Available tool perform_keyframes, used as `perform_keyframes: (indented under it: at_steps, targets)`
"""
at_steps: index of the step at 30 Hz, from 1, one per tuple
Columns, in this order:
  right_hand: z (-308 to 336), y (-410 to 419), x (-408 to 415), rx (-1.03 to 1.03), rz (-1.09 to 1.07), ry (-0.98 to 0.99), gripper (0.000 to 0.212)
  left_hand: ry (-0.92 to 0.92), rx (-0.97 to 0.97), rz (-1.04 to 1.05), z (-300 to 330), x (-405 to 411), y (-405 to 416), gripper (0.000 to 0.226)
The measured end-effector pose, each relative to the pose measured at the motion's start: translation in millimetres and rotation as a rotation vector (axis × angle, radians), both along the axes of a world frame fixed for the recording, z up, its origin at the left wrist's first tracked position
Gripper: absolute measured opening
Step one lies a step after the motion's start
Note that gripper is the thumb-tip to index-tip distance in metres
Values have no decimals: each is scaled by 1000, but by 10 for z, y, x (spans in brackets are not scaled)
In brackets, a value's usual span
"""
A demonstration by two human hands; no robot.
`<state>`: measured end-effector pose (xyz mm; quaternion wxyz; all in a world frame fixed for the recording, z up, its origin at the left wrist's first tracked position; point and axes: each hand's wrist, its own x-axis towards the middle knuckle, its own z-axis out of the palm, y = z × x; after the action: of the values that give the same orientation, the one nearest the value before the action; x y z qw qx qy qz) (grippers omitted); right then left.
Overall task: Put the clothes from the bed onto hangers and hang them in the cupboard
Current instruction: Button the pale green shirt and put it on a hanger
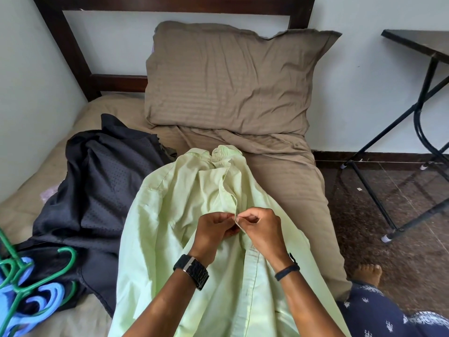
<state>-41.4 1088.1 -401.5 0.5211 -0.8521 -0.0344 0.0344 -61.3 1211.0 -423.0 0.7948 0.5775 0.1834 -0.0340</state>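
A pale green shirt lies spread front-up on the bed, collar towards the pillow. My left hand and my right hand meet over its button strip, and each pinches an edge of the placket between thumb and fingers. A dark grey garment lies crumpled to the left of the shirt. Green and blue plastic hangers are heaped at the bed's lower left corner, partly on the dark garment.
A brown pillow leans against the dark wooden headboard. A black folding table stands on the dark floor at the right. My bare foot and patterned trouser leg are beside the bed.
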Motion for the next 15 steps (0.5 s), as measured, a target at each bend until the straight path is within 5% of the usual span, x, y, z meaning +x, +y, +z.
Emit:
perform_keyframes:
  at_steps: [8,15]
  targets:
    - [12,18,-58,41,-33,-3,4,-15,-42,18,15,-64,-31,21]
    - [-24,127,-179,-12,-129,-217,11,-57,-61,33,74,-62,-53,12]
